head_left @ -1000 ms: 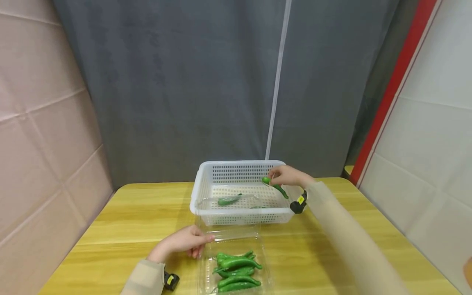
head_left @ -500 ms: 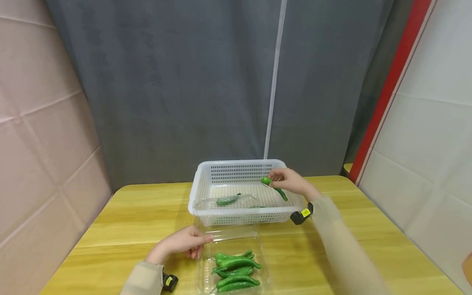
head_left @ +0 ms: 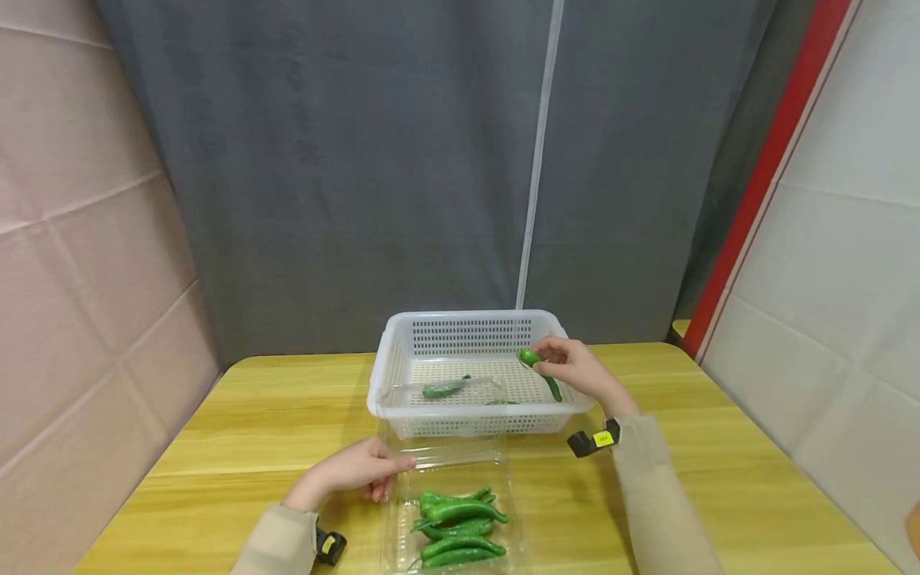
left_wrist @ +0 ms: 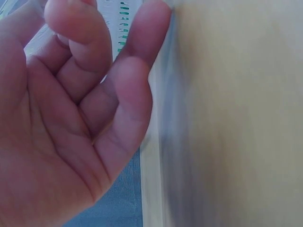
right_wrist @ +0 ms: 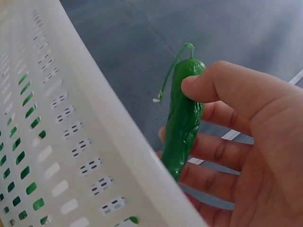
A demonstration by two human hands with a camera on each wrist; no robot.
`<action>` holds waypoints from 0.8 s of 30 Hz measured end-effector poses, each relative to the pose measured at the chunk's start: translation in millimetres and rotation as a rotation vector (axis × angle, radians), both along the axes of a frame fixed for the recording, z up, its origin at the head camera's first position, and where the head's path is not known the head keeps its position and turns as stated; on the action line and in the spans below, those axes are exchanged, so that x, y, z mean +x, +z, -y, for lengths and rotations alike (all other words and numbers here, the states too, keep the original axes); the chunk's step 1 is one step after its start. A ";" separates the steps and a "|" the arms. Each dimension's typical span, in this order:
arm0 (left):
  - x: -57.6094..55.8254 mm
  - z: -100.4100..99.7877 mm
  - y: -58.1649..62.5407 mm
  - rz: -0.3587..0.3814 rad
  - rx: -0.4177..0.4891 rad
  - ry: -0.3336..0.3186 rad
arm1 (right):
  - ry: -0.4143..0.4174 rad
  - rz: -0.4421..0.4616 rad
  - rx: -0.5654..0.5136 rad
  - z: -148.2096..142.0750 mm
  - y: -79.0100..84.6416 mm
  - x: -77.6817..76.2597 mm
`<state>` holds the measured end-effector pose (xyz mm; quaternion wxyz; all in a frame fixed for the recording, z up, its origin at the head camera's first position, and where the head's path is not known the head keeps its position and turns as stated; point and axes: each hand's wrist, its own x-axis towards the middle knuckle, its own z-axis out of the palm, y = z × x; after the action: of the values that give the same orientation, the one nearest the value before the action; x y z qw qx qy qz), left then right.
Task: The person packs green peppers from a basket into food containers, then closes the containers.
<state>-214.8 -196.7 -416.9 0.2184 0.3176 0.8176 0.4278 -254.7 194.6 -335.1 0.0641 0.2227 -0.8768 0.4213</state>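
In the head view my right hand (head_left: 578, 371) pinches a green pepper (head_left: 554, 390) between thumb and fingers, over the right side of a white slotted plastic basket (head_left: 383, 363). The right wrist view has this pepper (right_wrist: 182, 127) stem up, its lower end hidden behind the basket's rim (right_wrist: 111, 104). My left hand (head_left: 355, 467) grips the left edge of a clear plastic clamshell box (head_left: 460, 457) near its hinge. Several green peppers (head_left: 467, 511) lie in the box's near half. Through the raised lid, another pepper (head_left: 446, 389) shows in the basket.
Both containers stand on a yellow wood-grain table (head_left: 287, 415), the box in front of the basket. The lid overlaps the basket's front wall in the head view. A grey curtain (head_left: 345, 176) hangs behind the table, with pale panels (head_left: 848, 319) at the sides.
My right hand has shifted a little to the right and nearer to me, still holding the pepper. The left hand stays at the box's edge.
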 end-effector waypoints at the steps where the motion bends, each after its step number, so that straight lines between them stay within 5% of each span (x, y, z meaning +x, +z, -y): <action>1: 0.2 0.2 0.1 0.001 0.001 0.000 | -0.007 -0.003 -0.003 0.5 0.4 1.0; 24: 1.6 -1.8 2.7 0.012 -0.002 -0.001 | -0.061 -0.084 -0.023 0.9 13.1 20.2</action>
<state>-213.2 -195.0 -414.3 0.2238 0.3154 0.8164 0.4288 -234.5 193.6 -322.0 0.1163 0.2126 -0.8749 0.4193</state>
